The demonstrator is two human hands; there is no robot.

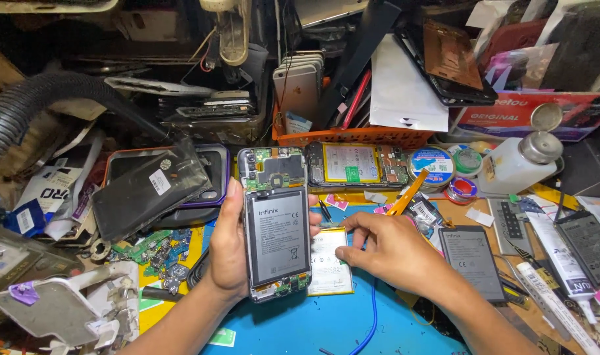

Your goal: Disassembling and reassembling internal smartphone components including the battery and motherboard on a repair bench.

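On blue mat (300, 329), two hands (229, 246), two opened phones (277, 223)

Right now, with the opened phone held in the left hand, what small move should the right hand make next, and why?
Probably lift the white battery off the blue mat. The right hand already rests its fingertips on it, beside the opened phone that the left hand grips upright, back cover off. The phone's bay already holds a grey battery.

Opened phone (275, 223) in left hand (229, 244)
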